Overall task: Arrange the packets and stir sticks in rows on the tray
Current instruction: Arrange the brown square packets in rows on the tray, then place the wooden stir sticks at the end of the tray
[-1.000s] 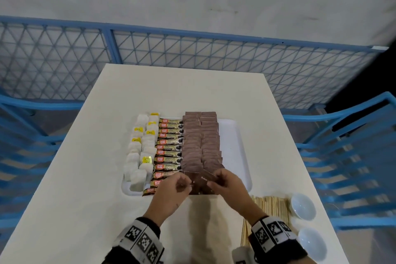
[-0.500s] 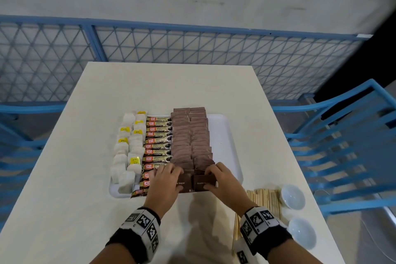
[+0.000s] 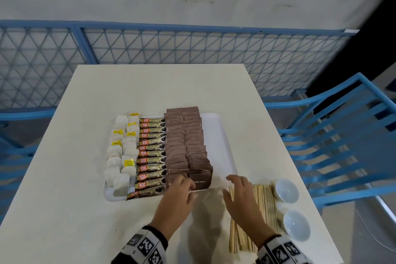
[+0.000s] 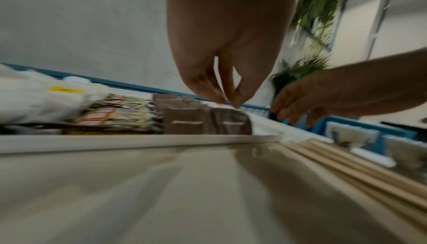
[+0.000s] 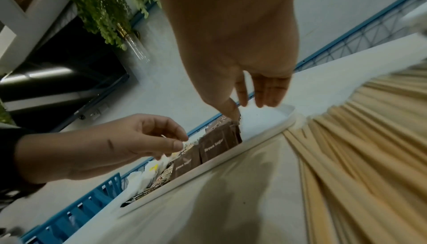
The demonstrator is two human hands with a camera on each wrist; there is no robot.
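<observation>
A white tray (image 3: 218, 135) carries rows of white tea bags (image 3: 122, 156), coffee sticks (image 3: 152, 150) and two columns of brown sugar packets (image 3: 186, 146). My left hand (image 3: 186, 182) hovers over the nearest brown packets (image 4: 208, 122), fingers loosely curled and tips brushing their top edge, holding nothing. My right hand (image 3: 235, 180) is spread over the tray's bare near right corner (image 5: 265, 120), fingers relaxed and empty. Wooden stir sticks (image 3: 265, 206) lie in a loose bundle on the table just right of that hand, off the tray.
Two small white bowls (image 3: 286, 191) (image 3: 296, 228) stand right of the sticks near the table's edge. The tray's right strip is bare. A blue chair (image 3: 342, 135) is to the right, and a blue mesh fence (image 3: 171, 49) runs behind the table.
Both hands have let go of the brown packets, which now lie at the near end of the columns. My right hand has moved right to the tray's corner; my left stays over the packets.
</observation>
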